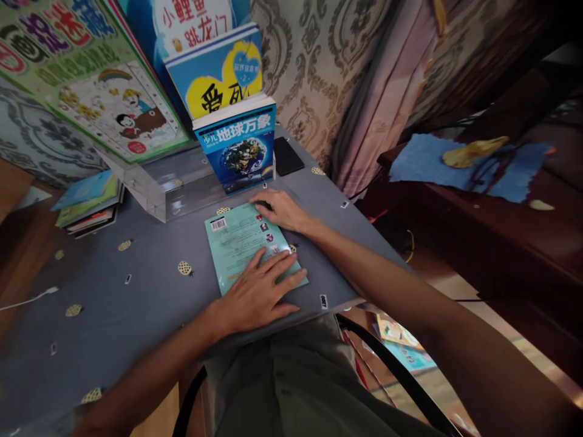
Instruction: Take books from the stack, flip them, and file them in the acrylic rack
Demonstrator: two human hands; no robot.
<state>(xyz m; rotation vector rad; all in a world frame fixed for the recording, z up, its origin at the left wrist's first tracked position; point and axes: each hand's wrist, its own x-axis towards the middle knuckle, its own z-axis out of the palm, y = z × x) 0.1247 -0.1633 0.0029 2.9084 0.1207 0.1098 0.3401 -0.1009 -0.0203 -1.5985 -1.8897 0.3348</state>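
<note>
A thin book with a light teal cover (241,243) lies flat on the table, its barcode and small printed pictures facing up. My left hand (262,288) rests palm down across the lower part of the book, fingers spread. At the book's upper right corner is my right hand (285,209), fingers bent loosely and a gap showing between thumb and forefinger. Its thumb is over the cover's edge; no firm grip shows. Just beyond it, a blue book with a globe on its cover (246,155) stands in a clear plastic rack (146,191).
More books, including a yellow-and-blue one (218,79) and a large green one (118,97), stand in the rack. A black phone (288,156) lies right of it. Stacked books (91,203) and a white cable (45,292) are left. A dark red bench (437,206) stands right.
</note>
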